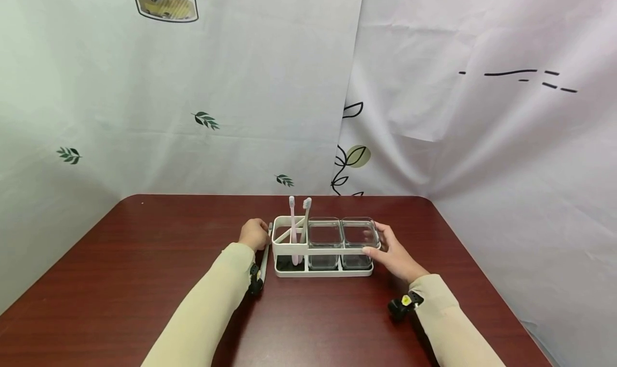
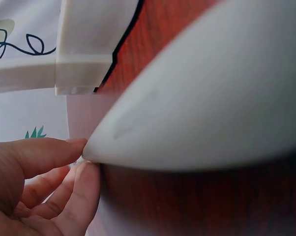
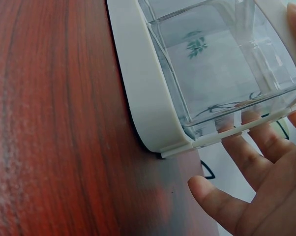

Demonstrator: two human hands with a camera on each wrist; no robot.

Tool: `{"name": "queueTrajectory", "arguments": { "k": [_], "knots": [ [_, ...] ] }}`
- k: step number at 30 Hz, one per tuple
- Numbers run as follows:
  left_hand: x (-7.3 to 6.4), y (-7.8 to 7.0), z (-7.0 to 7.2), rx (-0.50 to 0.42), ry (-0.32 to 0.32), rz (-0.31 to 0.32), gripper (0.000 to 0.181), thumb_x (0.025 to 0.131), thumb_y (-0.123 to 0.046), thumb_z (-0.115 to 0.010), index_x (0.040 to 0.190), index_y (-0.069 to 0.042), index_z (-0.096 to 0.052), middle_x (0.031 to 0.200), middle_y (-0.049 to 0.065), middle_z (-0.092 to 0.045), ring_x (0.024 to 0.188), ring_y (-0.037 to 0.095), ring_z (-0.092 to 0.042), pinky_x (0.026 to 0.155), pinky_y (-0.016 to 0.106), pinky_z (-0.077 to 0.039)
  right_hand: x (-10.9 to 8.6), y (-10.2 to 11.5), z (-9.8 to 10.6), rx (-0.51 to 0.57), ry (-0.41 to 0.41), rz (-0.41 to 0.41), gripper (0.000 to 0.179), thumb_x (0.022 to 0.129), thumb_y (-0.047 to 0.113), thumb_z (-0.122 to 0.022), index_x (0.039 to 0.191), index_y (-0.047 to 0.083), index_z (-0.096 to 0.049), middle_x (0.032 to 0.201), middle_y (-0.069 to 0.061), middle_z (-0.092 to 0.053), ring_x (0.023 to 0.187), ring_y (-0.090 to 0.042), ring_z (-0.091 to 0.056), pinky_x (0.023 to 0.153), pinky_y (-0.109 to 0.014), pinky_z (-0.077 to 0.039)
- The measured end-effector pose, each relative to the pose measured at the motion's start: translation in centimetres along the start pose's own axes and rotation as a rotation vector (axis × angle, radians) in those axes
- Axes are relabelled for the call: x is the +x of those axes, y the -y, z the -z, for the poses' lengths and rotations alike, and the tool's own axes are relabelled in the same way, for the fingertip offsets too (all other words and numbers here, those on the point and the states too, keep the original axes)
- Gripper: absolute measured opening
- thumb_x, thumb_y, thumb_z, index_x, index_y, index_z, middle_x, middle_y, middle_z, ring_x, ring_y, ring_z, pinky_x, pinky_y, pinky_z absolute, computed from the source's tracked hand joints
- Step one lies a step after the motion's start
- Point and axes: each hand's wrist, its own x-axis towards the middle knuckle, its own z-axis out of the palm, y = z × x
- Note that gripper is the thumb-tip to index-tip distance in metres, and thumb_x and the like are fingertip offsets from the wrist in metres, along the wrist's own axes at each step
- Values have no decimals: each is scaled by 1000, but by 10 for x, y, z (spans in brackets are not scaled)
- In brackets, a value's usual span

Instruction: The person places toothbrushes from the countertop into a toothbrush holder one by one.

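Note:
My left hand (image 1: 255, 234) pinches a white toothbrush (image 1: 264, 261) near its head, with fingertips and thumb meeting on it. In the left wrist view the toothbrush handle (image 2: 202, 98) looms large and blurred, running toward the camera. Just right of it stands a white toothbrush holder (image 1: 291, 274) with a divided left section. A pink toothbrush (image 1: 293, 233) and a pale toothbrush (image 1: 306, 222) stand upright in that section. Two clear cups (image 1: 324, 238) fill the rest. Gripping the holder's right end is my right hand (image 1: 397, 257), thumb in front and fingers around the side.
The holder stands on a dark red wooden table (image 1: 144, 260), near the middle. Behind the table's far edge hangs a pale curtain (image 1: 265, 88) with printed leaves. A small black camera sits on each wrist.

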Motion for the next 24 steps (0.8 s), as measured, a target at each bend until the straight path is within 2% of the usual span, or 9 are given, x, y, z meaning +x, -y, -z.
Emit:
{"name": "queueTrajectory", "arguments": {
  "k": [7, 11, 17, 21, 24],
  "knots": [
    [-4, -4, -2, 156, -47, -65, 15, 77, 7, -64, 92, 5, -60, 80, 16, -59, 69, 27, -57, 56, 35, -51, 0, 1, 1, -1, -4, 3, 67, 93, 16, -65, 145, 8, -24, 142, -24, -41, 132, -39, -41, 98, -35, -45],
    [-6, -5, -3, 174, -64, -74, 18, 78, 4, -62, 96, 6, -59, 84, 18, -60, 75, 31, -58, 62, 40, -52, 0, 0, 1, -3, -7, 1, 67, 93, 16, -65, 145, 8, -24, 142, -24, -41, 132, -39, -41, 99, -37, -45],
    [-7, 1, -2, 84, -84, -11, 27, 74, 4, -67, 99, 6, -58, 87, 18, -60, 78, 32, -58, 63, 38, -53, 0, -1, -1, 5, -1, -3, 67, 93, 16, -65, 145, 7, -24, 142, -24, -41, 132, -40, -41, 98, -35, -45],
    [-4, 5, 0, -23, -67, 24, 29, 73, 5, -71, 99, 6, -58, 88, 20, -58, 72, 28, -60, 60, 36, -54, 0, 0, -1, 6, -1, 2, 67, 93, 16, -65, 145, 8, -24, 142, -24, -41, 132, -39, -40, 99, -38, -45],
    [-1, 7, 2, -121, -46, 65, 33, 74, 7, -72, 103, 7, -57, 94, 24, -58, 70, 27, -64, 62, 36, -56, 0, 0, -1, 4, -1, 5, 67, 93, 16, -65, 145, 8, -24, 142, -24, -41, 133, -39, -40, 100, -41, -44]
  ]
}}
